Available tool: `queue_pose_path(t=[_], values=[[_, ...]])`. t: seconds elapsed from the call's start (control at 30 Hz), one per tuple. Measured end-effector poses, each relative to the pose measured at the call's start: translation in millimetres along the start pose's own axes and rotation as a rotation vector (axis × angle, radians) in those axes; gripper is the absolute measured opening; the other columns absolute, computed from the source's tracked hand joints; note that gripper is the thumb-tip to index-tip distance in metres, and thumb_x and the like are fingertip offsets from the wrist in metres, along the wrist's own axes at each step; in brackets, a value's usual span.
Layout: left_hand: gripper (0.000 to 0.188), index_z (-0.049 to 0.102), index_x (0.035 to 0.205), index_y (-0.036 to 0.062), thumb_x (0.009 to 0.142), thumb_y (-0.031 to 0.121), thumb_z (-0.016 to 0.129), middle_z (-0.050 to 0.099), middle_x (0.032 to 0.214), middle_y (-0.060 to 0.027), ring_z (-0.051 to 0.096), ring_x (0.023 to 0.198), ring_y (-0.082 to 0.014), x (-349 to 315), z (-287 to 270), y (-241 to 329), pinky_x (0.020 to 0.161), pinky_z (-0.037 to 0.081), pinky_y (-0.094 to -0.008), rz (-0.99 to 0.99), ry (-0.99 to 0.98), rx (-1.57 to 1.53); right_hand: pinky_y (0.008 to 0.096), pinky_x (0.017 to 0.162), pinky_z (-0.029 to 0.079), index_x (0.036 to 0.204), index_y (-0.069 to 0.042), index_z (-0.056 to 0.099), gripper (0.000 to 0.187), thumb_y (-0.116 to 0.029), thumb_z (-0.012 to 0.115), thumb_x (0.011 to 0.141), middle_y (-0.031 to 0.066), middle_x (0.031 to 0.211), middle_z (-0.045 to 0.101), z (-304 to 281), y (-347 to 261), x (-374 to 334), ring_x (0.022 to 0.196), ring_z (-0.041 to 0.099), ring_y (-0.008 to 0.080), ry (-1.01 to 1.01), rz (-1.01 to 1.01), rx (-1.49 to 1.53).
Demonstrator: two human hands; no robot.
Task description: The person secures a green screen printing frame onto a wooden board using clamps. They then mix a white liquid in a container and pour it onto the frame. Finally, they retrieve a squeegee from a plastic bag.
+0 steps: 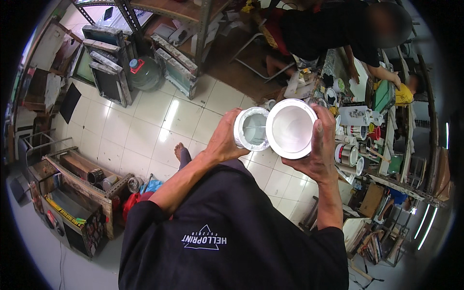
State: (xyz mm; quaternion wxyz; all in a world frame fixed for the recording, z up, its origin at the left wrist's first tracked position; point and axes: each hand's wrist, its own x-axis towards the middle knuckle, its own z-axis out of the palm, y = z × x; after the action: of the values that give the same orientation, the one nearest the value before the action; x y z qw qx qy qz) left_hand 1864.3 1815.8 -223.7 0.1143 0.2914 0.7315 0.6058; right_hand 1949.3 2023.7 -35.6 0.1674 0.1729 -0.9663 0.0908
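A: Clearance?
B: Tiled floor (130, 116) gives room left of centre; metal cans (347, 153) bound the frame's right.
A: In hand?
B: Frame centre. Left hand (223, 137): fingers around smaller white jar (252, 129), rim smeared. Right hand (318, 162): fingers gripping wider white tub (290, 128).

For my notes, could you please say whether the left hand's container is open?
Open: the container has an uncovered mouth, and its interior shows.

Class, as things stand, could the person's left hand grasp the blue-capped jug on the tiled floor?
Probably not: the left hand is taken up holding the smaller white container, and the jug stands on the floor, seemingly well beyond arm's reach, between propped frames.
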Motion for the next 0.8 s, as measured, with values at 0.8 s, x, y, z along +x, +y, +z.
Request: queue_pose_path(t=[0.8], values=[[0.094,0.051,0.140,0.0011,0.061,0.023,0.099,0.057,0.133,-0.0205,0.056,0.128,-0.0392,0.9,-16.1,6.4,0.112,0.045,-0.0460,-0.010,-0.018,0.017,0.0586,0.110,0.039,0.166,-0.033,0.029,0.134,-0.029,0.100,0.052,0.0216,0.151,0.043,3.7,-5.6,-2.2,0.135,0.046,0.0450,-0.029,0.015,0.114]])
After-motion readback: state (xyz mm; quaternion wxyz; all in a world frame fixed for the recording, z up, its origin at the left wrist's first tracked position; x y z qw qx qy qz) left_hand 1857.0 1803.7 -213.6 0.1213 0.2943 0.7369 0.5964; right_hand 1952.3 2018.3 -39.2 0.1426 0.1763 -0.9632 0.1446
